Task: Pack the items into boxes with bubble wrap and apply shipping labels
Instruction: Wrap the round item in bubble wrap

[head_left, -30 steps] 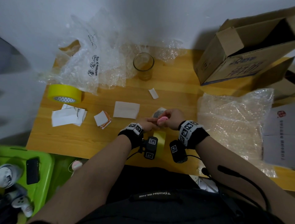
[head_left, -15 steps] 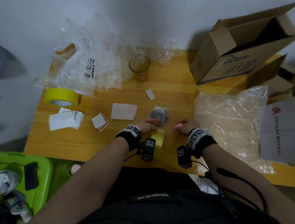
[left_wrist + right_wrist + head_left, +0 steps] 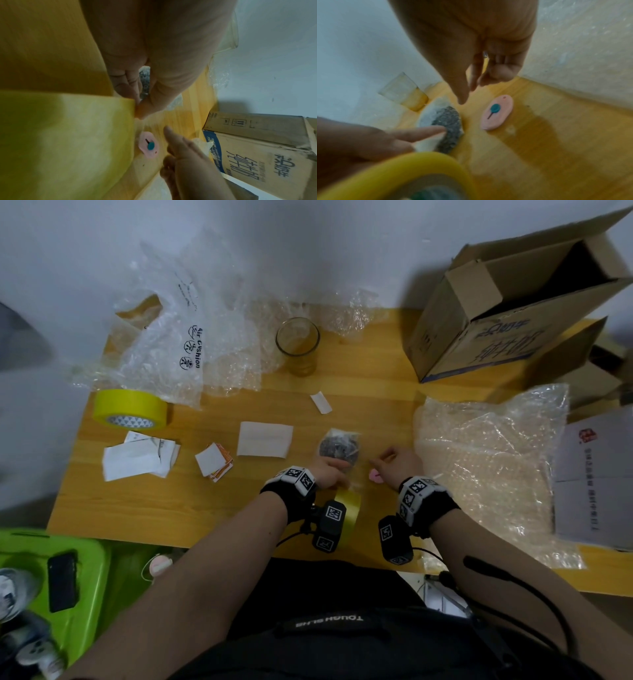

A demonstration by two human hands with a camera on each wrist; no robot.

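1. Fingers (image 3: 130, 86) of the left hand (image 3: 327, 472) pinch the free end of a yellow tape roll (image 3: 347, 508) that stands on edge at the near side of the wooden table (image 3: 144, 508); one fingertip reaches onto a small dark item wrapped in bubble wrap (image 3: 339, 448).
2. Right hand (image 3: 397, 462) hovers just above the table beside that bundle, fingers loosely curled and pointing down, holding nothing that I can make out.
3. Between the two hands lies one pink oval cutter (image 3: 496, 112) with a teal slider.
4. Both forearms stretch forward from the body, each wrist in a black band with square markers.
5. Two tape rolls in all: the second yellow roll (image 3: 130, 409) lies flat at the far left.
6. Paper slips: one white label (image 3: 264, 439), one small strip (image 3: 321, 402), and two loose piles (image 3: 137, 455) further left.
7. One empty glass (image 3: 298, 345) stands upright at the back.
8. One open cardboard box (image 3: 496, 337) lies on its side at the right with Chinese print I cannot read; a bubble wrap sheet (image 3: 486, 460) is spread in front of it.
9. More plastic wrap (image 3: 178, 344) at the back left reads "Air Cushion".
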